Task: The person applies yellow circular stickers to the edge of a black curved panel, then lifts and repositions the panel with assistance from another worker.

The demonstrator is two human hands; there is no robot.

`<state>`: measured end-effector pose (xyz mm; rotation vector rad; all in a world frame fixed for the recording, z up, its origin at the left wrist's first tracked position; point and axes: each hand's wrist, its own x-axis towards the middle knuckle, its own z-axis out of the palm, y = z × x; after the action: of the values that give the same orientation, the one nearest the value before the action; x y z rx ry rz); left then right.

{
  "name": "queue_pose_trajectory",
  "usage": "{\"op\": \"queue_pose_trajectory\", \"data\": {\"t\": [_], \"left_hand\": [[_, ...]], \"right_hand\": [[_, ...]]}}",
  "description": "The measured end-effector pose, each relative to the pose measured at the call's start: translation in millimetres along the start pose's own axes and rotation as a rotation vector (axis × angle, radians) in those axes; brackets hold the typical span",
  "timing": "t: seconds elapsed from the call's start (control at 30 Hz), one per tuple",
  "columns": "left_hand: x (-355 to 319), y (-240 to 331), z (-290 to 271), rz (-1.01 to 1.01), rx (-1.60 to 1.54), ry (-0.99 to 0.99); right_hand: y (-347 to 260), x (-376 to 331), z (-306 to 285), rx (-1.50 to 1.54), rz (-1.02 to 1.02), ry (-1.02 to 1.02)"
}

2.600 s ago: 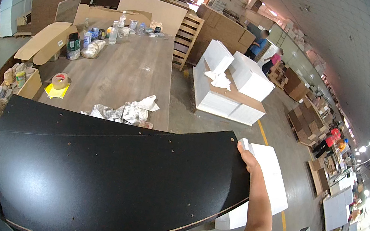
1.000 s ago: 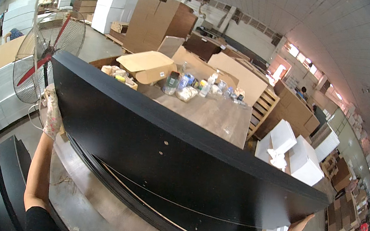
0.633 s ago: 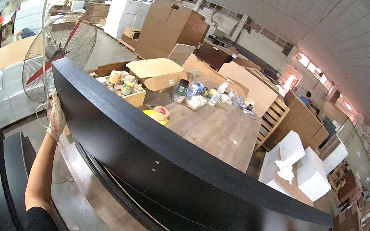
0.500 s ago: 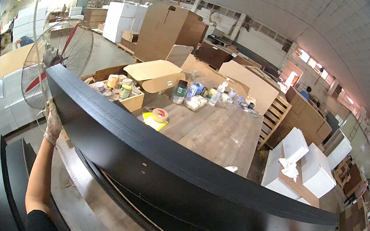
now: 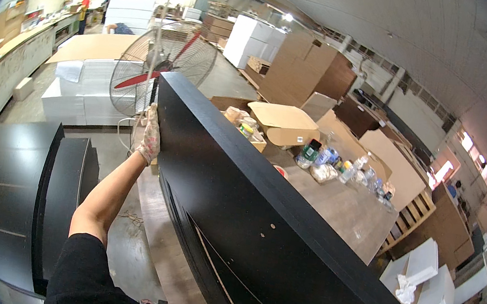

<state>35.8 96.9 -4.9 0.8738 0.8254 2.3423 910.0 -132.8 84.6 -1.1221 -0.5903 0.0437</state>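
A long, thick black panel [image 5: 239, 182] stands on edge and slants across the view from upper middle to lower right. Several small holes mark its broad face. My left hand [image 5: 150, 134], in a stained light glove, holds its far left end with the arm stretched out. My right hand is out of view. Against the panel's lower side lie more black boards [image 5: 210, 278], largely covered by it. Underneath is a wood-grain worktable [image 5: 348, 226].
A large fan [image 5: 165, 66] with red blades stands just beyond the panel's far end. On the table are bottles [image 5: 350, 170] and a cardboard piece [image 5: 285, 123]. Black panels [image 5: 9, 181] are stacked at left. White boxes [image 5: 438, 297] sit at right; a person [image 5: 83, 11] is far back.
My view has swung left. The panel now slants more steeply, its left end still in my left hand. My right hand, earlier at its right end, has left view.
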Motion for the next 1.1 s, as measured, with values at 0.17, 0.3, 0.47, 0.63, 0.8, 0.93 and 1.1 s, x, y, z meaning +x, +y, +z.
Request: {"op": "queue_pose_trajectory", "data": {"t": [0.17, 0.3, 0.47, 0.63, 0.8, 0.93, 1.1], "left_hand": [[-44.5, 61.8, -11.7, 0.02, 0.026, -0.025], [-68.4, 118.8, -56.0, 0.094, 0.21, 0.103], [-113.7, 197.4, -139.9, 0.086, 0.091, 0.183], [-199.6, 257.9, -280.4, 0.21, 0.166, 0.591], [-346.8, 329.3, -442.3, 0.138, 0.025, 0.925], [-490.2, 382.3, -507.9, 0.263, 0.357, 1.208], [-654.2, 434.4, -509.5, 0.318, 0.338, 1.425]], "right_hand": [[-9.6, -4.7, 28.1, 0.021, -0.002, -0.078], [-24.9, -16.1, 58.9, 0.026, -0.008, -0.16], [-56.0, -53.0, 119.2, 0.074, -0.031, -0.305], [-99.3, -123.6, 197.0, 0.141, -0.044, -0.493], [-137.5, -214.0, 290.0, 0.226, -0.035, -0.751], [-161.0, -309.4, 366.5, 0.294, 0.034, -1.036], [-190.2, -473.8, 452.1, 0.352, 0.211, -1.557]]}}
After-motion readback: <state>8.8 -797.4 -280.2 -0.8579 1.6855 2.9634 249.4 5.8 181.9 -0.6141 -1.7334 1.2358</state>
